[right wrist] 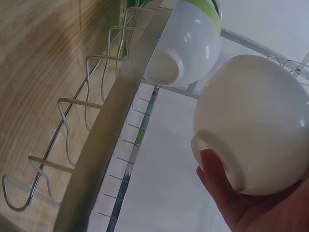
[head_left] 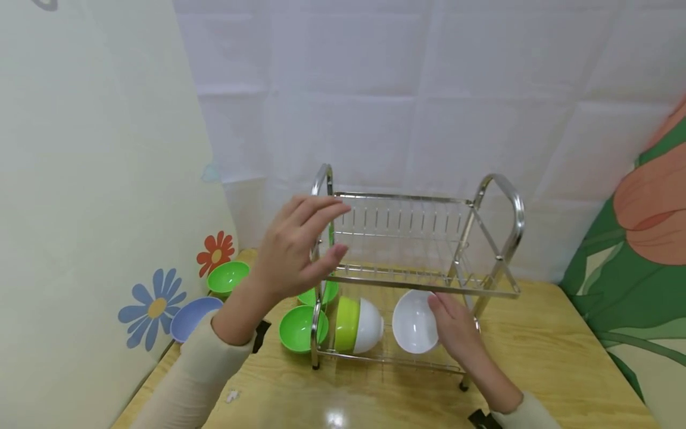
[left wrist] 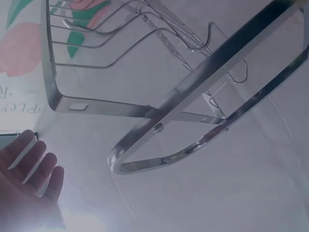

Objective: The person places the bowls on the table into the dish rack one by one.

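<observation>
"Where did you have your left hand [head_left: 292, 244]?"

"Nearest me, by the left end of a two-tier, shiny metal rack [head_left: 396, 284], my fingers extended, thumb apart."

"And your right hand [head_left: 455, 325]?"

"I was gripping a glossy, round white bowl [head_left: 414, 322], tilted beneath the upper tier, toward the right end. Left of it sat a lime-and-white rounded piece [head_left: 368, 326] (one bowl or two nested, I couldn't tell). Farthest hung a creased white cloth [head_left: 375, 89]."
</observation>
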`<state>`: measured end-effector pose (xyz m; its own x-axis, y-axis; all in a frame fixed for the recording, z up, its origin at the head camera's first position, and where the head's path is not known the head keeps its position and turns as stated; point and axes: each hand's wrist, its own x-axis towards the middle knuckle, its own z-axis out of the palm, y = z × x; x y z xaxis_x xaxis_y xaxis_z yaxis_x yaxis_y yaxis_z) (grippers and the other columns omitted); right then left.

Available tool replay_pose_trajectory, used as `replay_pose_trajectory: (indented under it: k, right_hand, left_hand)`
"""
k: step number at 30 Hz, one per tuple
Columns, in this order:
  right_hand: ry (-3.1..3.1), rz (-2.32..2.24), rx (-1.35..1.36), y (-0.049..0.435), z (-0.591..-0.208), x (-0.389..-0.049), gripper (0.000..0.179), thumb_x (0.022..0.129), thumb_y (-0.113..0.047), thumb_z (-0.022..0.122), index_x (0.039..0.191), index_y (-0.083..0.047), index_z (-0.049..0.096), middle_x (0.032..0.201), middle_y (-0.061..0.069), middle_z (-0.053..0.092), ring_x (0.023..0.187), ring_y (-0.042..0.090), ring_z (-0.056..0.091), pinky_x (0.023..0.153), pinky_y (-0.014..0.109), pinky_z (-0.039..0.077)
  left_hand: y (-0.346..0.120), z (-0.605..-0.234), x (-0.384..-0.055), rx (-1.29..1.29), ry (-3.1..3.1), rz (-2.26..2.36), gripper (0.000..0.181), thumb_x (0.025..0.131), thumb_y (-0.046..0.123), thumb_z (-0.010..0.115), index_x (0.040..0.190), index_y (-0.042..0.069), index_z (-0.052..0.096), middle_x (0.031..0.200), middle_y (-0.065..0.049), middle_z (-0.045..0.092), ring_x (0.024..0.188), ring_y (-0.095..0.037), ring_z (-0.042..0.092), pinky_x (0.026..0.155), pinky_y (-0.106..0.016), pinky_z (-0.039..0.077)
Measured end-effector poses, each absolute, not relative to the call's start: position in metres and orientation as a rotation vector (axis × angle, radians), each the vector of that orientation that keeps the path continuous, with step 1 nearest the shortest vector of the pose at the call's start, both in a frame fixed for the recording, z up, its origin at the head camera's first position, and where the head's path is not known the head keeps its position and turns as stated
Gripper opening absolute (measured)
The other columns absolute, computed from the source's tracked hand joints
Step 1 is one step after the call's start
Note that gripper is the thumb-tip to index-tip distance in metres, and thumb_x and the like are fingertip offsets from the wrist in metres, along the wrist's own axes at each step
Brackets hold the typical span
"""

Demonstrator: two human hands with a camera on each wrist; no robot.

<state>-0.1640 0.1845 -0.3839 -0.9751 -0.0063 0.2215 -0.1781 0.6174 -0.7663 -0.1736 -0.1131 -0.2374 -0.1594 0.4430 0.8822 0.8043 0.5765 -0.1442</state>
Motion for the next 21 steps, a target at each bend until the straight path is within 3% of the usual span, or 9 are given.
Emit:
replay_pose_trajectory:
  k: [5,8,10,15,19,21]
  right_hand:
    - [-2.691,1.208,0.142,0.179,-0.387,-0.173,0.043,0.106,-0.029,0.043,0.14,-0.007,0.056,0.137,0.025,0.059,0.122,0.046,0.057,0.099,0.065,0.045]
    - [-2.687,1.188,0.163,0.176,-0.391,-0.18,0.039,0.105,-0.027,0.045,0.131,-0.004,0.062,0.127,0.024,0.064,0.114,0.042,0.06,0.095,0.06,0.048]
    - [-2.698,1.159,0.171,0.174,-0.392,-0.185,0.036,0.104,-0.027,0.045,0.119,-0.003,0.067,0.114,0.022,0.068,0.102,0.036,0.063,0.085,0.052,0.052]
    - [-2.772,1.088,0.171,0.169,-0.393,-0.193,0.036,0.105,-0.028,0.044,0.097,-0.004,0.069,0.086,0.013,0.068,0.073,0.021,0.059,0.062,0.033,0.046]
    - [-2.86,0.976,0.171,0.163,-0.395,-0.195,0.037,0.106,-0.031,0.041,0.096,-0.007,0.068,0.085,0.01,0.067,0.07,0.02,0.057,0.058,0.032,0.043]
    - [-2.886,0.927,0.17,0.159,-0.397,-0.196,0.038,0.106,-0.032,0.04,0.104,-0.008,0.069,0.092,0.01,0.068,0.075,0.022,0.059,0.06,0.034,0.045]
  left_hand:
    - [-0.112,-0.226,-0.196,-0.929,-1.834,-0.397,0.054,0.103,0.045,0.041,0.121,0.001,0.067,0.12,-0.015,0.067,0.11,-0.031,0.058,0.096,-0.044,0.048]
    - [-0.113,-0.221,-0.207,-0.875,-1.854,-0.353,0.043,0.097,0.034,0.054,0.121,0.001,0.068,0.121,-0.016,0.067,0.11,-0.033,0.059,0.096,-0.045,0.049]
    - [-0.113,-0.217,-0.214,-0.844,-1.879,-0.337,0.04,0.096,0.03,0.059,0.121,0.001,0.068,0.122,-0.016,0.067,0.111,-0.034,0.058,0.096,-0.046,0.049]
    - [-0.111,-0.209,-0.227,-0.738,-2.014,-0.356,0.039,0.098,0.032,0.058,0.123,0.004,0.067,0.129,-0.013,0.065,0.119,-0.032,0.055,0.103,-0.044,0.046]
    - [-0.106,-0.205,-0.234,-0.632,-2.188,-0.359,0.043,0.101,0.04,0.053,0.127,0.008,0.066,0.135,-0.01,0.061,0.126,-0.03,0.052,0.107,-0.045,0.045]
    - [-0.102,-0.203,-0.236,-0.583,-2.277,-0.349,0.046,0.101,0.043,0.051,0.13,0.01,0.064,0.138,-0.009,0.059,0.128,-0.03,0.049,0.106,-0.046,0.045]
